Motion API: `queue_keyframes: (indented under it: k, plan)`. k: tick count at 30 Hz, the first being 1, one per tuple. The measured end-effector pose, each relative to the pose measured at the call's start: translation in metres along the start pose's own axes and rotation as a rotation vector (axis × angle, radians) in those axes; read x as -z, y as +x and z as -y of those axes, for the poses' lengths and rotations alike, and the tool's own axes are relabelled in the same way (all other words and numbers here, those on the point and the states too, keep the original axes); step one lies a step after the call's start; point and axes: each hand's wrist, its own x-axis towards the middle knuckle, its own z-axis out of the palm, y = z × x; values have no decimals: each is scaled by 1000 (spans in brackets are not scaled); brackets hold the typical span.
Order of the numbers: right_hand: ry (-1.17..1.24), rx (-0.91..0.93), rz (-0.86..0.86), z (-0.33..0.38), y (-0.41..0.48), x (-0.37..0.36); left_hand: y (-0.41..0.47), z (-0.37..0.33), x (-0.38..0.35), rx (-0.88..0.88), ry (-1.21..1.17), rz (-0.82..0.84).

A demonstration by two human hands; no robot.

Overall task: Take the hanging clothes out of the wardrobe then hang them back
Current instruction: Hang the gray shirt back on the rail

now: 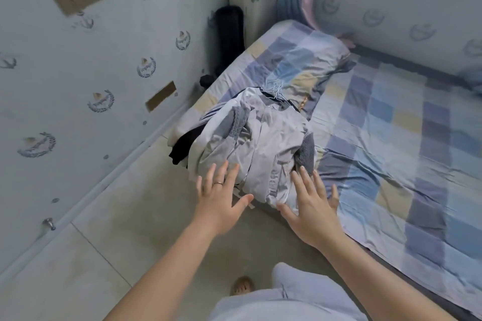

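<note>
- Bedroom with pale patterned wallpaper; a bed in a blue-and-yellow checked sheet [391,143] stands at the right.
- A heap of grey and black clothes [258,138] lies on the bed's near corner.
- The left hand [221,198] and right hand [313,206] reach its near edge, each grip apart and holding nothing.
- The taking-out seems done; next, lift one garment by its hanger.

We see the black garment [185,144] mostly buried under grey clothes [263,135], the bed [391,138] cut off at right.
</note>
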Motion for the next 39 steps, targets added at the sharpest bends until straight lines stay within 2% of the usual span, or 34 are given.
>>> queue_keyframes:
  k: [9,16,23,33,39]
  plan:
    - [38,-94,26,-24,122,13,129,-12,9,-50,-4,107]
    - [44,-79,91,-60,231,37,240,-40,18,-11,87,194]
    - [60,-109,203,-91,313,29,334,-46,2,33,93,274]
    - [65,-314,365,-125,434,-58,477,-5,-73,51,129,477]
    - [73,-386,361,-141,525,-148,585,52,-150,-40,188,495]
